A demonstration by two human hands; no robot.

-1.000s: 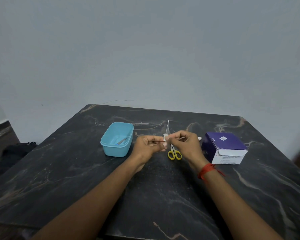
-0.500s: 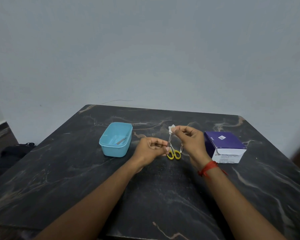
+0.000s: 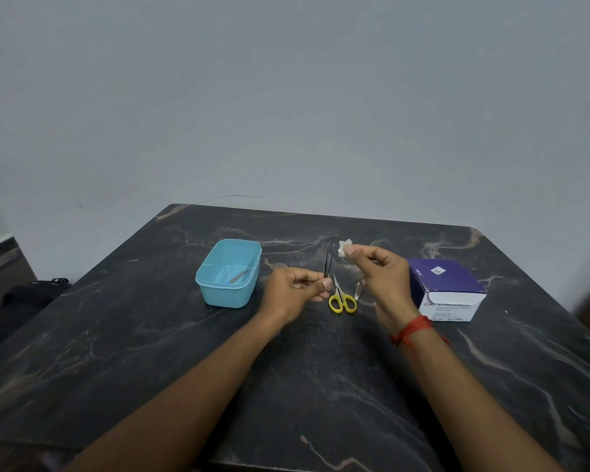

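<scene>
Holding a pair of dark tweezers [image 3: 328, 264] in the left hand [image 3: 293, 289], pinched low on the shaft between thumb and curled fingers, tips pointing up and away. Kept upright like this probably to leave the upper part free for wiping and to see both tips clearly. Pinching a small white swab [image 3: 345, 247] in the right hand [image 3: 378, 272], between thumb and forefinger, raised just beside the tips of the tweezers but not touching them. Gripped at the very ends of the fingers, most likely to keep the face of the pad open for the metal. Both held a little above the dark marble table [image 3: 150, 352], near its middle.

Lying flat below, between the two hands: small scissors [image 3: 342, 301] with yellow handles, blades pointing to the far side, and just beside them another thin metal tool [image 3: 360, 289], partly hidden behind the right hand, kind not clear. Placed close, seemingly waiting for the same cleaning. Standing to the left, a light blue tub [image 3: 225, 294] with one flat metal piece [image 3: 239, 276] inside, perhaps for finished tools. Standing to the right, a purple and white box [image 3: 447, 291], possibly the source of the swabs.

Next, as a judgement only: bringing the swab onto the tips and wiping along them gently, to avoid slipping.
</scene>
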